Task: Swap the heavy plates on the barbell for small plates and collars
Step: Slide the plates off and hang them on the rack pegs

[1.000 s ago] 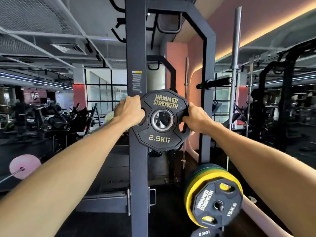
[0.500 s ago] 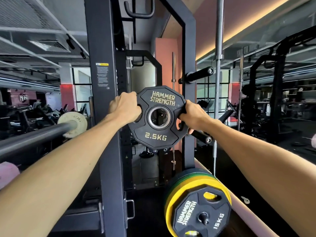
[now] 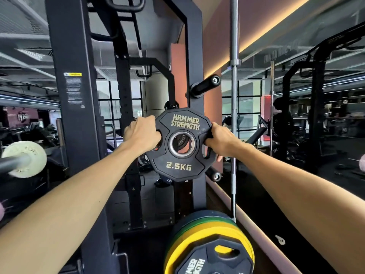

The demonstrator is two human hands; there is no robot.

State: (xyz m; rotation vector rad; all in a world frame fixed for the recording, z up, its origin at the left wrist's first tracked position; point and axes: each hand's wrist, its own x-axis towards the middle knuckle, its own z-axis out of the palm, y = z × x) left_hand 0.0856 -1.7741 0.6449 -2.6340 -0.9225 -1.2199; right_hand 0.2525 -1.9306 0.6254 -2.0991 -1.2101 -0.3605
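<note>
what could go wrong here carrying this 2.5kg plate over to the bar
1. Both hands, left hand and right hand, hold the 2.5KG plate out at arm's length; a slip could drop it onto the stacked plates below.
2. The plate hides the peg right behind it, so it might knock against that.
3. The barbell end is far left; a swing could clip the rack upright.

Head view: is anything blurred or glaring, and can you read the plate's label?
Head view: the plate, gripped by the left hand and right hand, is sharp; "2.5KG" reads clearly. The barbell end at the left edge is smeared. The ceiling light strip glows without washing out the plate. Edges bend, wide-angle.
</note>
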